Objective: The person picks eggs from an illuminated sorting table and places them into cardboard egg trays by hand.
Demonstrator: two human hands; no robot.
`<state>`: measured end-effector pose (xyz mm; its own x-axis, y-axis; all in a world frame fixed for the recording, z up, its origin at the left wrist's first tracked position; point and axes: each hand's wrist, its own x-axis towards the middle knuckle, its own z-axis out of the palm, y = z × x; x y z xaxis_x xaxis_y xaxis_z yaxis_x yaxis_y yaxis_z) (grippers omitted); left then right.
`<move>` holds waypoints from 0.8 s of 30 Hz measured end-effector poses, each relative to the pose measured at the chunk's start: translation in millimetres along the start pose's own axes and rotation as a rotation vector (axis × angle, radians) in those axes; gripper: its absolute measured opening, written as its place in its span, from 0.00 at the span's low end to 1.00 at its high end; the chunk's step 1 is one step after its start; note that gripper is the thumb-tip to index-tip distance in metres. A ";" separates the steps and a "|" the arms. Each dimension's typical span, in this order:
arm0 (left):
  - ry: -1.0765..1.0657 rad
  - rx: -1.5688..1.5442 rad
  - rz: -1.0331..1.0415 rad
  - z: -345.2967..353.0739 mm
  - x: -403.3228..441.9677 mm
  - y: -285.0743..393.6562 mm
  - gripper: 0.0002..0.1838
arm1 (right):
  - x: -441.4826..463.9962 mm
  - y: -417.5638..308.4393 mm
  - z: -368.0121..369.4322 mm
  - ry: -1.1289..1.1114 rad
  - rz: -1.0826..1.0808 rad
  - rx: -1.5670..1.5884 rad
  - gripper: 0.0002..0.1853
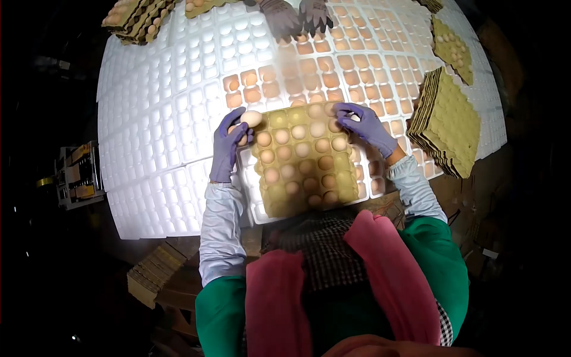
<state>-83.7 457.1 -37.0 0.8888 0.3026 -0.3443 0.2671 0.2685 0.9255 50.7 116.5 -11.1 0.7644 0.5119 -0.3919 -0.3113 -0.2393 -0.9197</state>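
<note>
My left hand (pixel 227 146), in a purple glove, is closed around eggs at the left edge of a yellow-brown egg tray. A pale egg (pixel 251 118) shows at its fingertips, and a browner egg (pixel 240 134) lies partly hidden in the palm. At the tray's far right corner, my right hand (pixel 367 127) has its gloved fingers curled round a mostly hidden whitish egg (pixel 355 118). The egg tray (pixel 276 199) holds several brown and pale eggs, with some cups bare. It rests on white moulded panels in front of me.
Glowing white panels (pixel 154 143) cover the table, with brown eggs (pixel 372 77) in their right-hand cells. A stack of egg trays (pixel 449 122) stands at the right. More stacked trays with eggs (pixel 140 21) sit far left. Another person's gloved hands (pixel 297 19) reach in at the far side.
</note>
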 end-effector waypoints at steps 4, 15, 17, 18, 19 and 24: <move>-0.140 -0.064 -0.060 -28.2 -4.6 -1.8 0.21 | 19.7 19.3 34.8 -0.154 -0.486 -1.097 0.18; -0.113 1.578 0.236 38.3 -14.8 -5.0 0.19 | 10.7 -2.6 -6.2 -0.127 -0.061 -0.082 0.26; -0.096 1.567 0.251 39.8 -15.9 -5.7 0.17 | 12.6 -6.1 -22.2 -0.032 -0.017 0.352 0.25; -0.093 1.460 0.239 38.3 -15.2 -5.9 0.17 | 18.7 -4.9 -25.6 -0.035 0.002 0.468 0.23; -0.087 1.356 0.226 32.8 -14.4 -5.2 0.17 | 31.6 -2.3 -22.4 -0.054 -0.194 0.065 0.21; -0.094 -0.307 -0.076 -21.3 -9.2 -15.7 0.22 | 54.2 -15.1 48.2 -0.057 -0.251 -1.440 0.18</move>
<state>-103.9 469.6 -51.7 0.9050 0.1891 -0.3811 0.2221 0.5541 0.8023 69.6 187.6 -19.6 0.6787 0.6867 -0.2603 0.6718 -0.7238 -0.1577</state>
